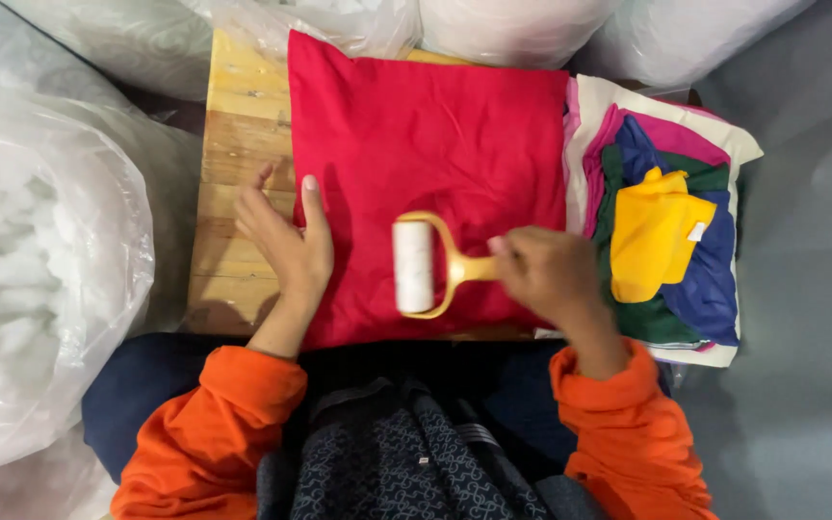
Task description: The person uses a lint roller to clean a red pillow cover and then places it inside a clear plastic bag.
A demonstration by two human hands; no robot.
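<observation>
A red fabric cover (pixel 435 144) lies flat on a wooden table (pixel 238 144). My right hand (pixel 551 274) grips the yellow handle of a lint roller (pixel 416 267), whose white roll rests on the red fabric near its front edge. My left hand (pixel 286 241) lies open and flat at the fabric's left edge, its thumb on the red cloth and its fingers on the wood. Both sleeves are orange.
A stack of folded fabrics (pixel 666 221) in yellow, blue, green, pink and white sits to the right of the red cover. Large clear plastic bags of white stuffing (pixel 40 250) stand on the left and along the back (pixel 493 24).
</observation>
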